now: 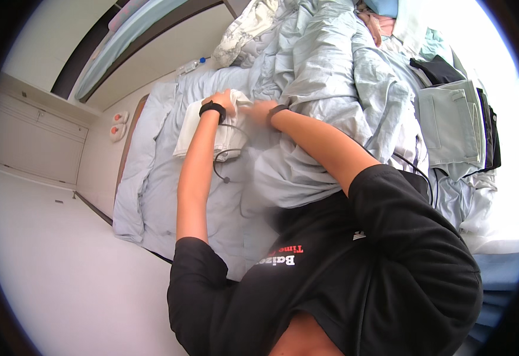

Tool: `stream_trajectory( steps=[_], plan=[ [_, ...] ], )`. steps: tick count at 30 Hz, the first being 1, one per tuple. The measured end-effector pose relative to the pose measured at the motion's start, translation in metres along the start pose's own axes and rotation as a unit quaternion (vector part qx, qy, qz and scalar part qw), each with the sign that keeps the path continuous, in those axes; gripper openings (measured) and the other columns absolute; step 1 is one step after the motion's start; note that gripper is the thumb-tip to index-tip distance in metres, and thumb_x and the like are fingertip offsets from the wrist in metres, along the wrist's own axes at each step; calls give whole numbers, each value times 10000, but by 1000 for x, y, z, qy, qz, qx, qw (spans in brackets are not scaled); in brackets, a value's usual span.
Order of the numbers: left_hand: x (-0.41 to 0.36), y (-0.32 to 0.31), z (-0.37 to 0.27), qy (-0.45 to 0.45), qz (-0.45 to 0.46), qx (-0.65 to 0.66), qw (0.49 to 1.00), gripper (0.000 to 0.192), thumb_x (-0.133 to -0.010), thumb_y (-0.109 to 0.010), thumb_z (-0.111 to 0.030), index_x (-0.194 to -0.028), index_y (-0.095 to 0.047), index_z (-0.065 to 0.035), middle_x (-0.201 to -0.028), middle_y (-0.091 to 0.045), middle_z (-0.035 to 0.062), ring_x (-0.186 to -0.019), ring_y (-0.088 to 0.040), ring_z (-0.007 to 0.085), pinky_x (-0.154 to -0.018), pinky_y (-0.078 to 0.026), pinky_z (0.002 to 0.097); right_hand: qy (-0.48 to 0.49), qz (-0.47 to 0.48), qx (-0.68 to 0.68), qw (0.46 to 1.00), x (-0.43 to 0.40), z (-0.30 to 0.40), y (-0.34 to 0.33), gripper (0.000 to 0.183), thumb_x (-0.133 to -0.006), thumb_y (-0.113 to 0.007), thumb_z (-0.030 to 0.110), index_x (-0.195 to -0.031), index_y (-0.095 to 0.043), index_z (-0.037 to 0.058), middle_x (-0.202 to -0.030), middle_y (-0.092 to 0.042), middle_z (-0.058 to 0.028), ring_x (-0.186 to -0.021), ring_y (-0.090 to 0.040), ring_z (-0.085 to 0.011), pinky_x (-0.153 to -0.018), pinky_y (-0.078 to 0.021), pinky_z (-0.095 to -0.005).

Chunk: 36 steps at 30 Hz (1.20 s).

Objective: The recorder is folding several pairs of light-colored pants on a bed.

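A folded white garment (191, 127) lies on the light blue bedding (161, 187). My left hand (221, 101) is on its upper part, fingers curled at a bunched fold; whether they grip the cloth is hard to see. Just right of the garment's edge is my right hand (259, 112), blurred, its fingers pointing towards the fold; its grip does not show. Each wrist wears a black band. A thin dark cable (217, 167) loops over the garment's lower right side and onto the sheet.
Folded pale green trousers (450, 124) lie on dark clothes at the right. A rumpled light blue quilt (321, 58) fills the middle of the bed. A plastic bottle with a blue cap (190, 66) lies beyond the bed's edge. White slippers (118, 132) are on the floor at left.
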<state>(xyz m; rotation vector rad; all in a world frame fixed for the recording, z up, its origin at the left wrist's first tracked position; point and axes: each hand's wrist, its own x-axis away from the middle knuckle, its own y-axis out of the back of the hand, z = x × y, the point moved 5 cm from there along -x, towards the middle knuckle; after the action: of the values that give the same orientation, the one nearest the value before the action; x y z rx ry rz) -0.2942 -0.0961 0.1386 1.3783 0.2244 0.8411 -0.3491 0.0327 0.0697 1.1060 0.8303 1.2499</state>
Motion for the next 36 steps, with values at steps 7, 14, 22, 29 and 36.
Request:
stream_trajectory(
  steps=[7, 14, 22, 29, 36],
  plan=[
    [-22, -24, 66, -26, -15, 136, 990, 826, -704, -714, -278, -1492, -482, -201, -1361, -654, 196, -1259, -624, 382, -1045, -496, 471, -41, -8, -138, 989, -1, 23, 20, 495, -1015, -479, 390, -1411, -455, 93, -1257, -672, -236, -1184, -648, -416, -964, -518, -499],
    [-13, -19, 54, -85, -37, 225, 970, 533, -854, -545, -245, -1379, -617, -184, -1174, -724, 200, -1103, -680, 364, -912, -511, 450, -96, -8, -158, 983, -15, 0, 1, 768, -956, -558, 351, -1620, -245, 126, -1355, -638, -243, -1244, -629, -401, -1016, -504, -459],
    [-19, -21, 74, -75, -78, 292, 950, 560, -877, -611, -242, -1412, -595, -78, -1104, -722, 113, -926, -668, 211, -738, -535, 367, 15, 11, -150, 989, -41, -15, -13, 679, -825, -662, 267, -1492, -552, 199, -1388, -649, -158, -1252, -634, -341, -1070, -489, -423],
    [-26, -36, 88, -100, -159, 248, 950, 542, -883, -745, -404, -1295, -653, -64, -1249, -705, 203, -1168, -667, 353, -988, -511, 419, 46, 87, -304, 947, -43, -6, -21, 649, -833, -659, 241, -1476, -580, 193, -1424, -636, -132, -1297, -606, -289, -1127, -438, -387],
    [3, 59, 157, -109, -236, 431, 864, 268, -952, -695, -193, -1151, -701, -12, -1062, -736, 108, -1004, -673, 181, -929, -511, 314, 50, -154, -475, 865, -22, 24, 54, 836, -722, -869, 380, -1417, -480, 130, -1239, -662, -212, -1246, -604, -356, -1089, -443, -423]
  ],
)
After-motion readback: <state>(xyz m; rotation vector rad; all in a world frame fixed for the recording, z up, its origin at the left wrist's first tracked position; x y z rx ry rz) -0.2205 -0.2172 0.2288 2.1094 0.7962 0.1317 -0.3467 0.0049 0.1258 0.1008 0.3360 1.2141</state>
